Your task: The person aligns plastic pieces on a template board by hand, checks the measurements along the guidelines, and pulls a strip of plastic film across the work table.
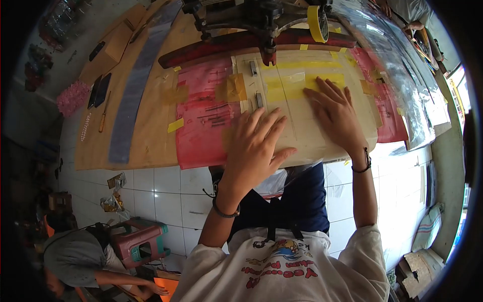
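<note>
Plainly, left hand (pixel 256 141) lies open at the red sheet (pixel 198 143); right hand (pixel 334 113), open, touches yellow tape (pixel 283 92).

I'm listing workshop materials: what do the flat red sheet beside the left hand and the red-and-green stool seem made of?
The flat red sheet looks like semi-matt plastic film, given its wrinkles, though coated paper is possible. The red-and-green stool seems moulded plastic with a slight sheen, given its rounded edges and cut-out opening.

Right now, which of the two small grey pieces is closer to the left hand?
The lower piece, just beyond the left hand; the upper piece lies nearer the red bar.
</note>
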Tool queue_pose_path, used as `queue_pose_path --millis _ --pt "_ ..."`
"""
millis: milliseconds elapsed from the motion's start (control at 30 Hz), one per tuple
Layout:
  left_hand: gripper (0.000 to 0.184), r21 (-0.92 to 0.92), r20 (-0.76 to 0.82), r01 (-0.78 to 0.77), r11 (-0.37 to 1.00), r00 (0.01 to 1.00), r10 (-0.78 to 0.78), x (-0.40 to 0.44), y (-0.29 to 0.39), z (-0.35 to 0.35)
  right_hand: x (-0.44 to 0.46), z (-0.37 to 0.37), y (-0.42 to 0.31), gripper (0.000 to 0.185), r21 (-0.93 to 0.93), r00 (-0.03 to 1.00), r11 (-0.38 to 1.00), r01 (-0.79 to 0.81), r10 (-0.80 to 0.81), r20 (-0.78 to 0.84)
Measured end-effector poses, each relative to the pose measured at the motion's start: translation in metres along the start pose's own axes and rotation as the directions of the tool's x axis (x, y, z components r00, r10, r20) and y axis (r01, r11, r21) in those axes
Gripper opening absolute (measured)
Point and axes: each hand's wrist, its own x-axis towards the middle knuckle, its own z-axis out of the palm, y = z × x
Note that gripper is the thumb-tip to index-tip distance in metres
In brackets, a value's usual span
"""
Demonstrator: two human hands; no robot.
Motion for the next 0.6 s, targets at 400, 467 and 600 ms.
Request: queue_pose_path --millis 400,467,600 --pt "0.079 0.003 -0.042 -0.011 1.0 0.999 0.011 -0.005 -0.003 0.007 0.005 -0.006 -0.009 0.034 -0.009 0.989 0.993 0.12 -0.119 0.083" --pt "0.082 0.002 -0.047 -0.015 1.0 0.999 0.015 -0.006 -0.003 0.008 0.01 -0.003 -0.004 0.034 -0.038 0.988 0.99 0.136 -0.133 0.079" --pt "0.083 0.005 -0.061 0.0 1.0 0.998 0.0 -0.01 -0.001 0.012 0.024 0.007 0.006 0.034 0.02 0.984 0.986 0.163 -0.164 0.073"
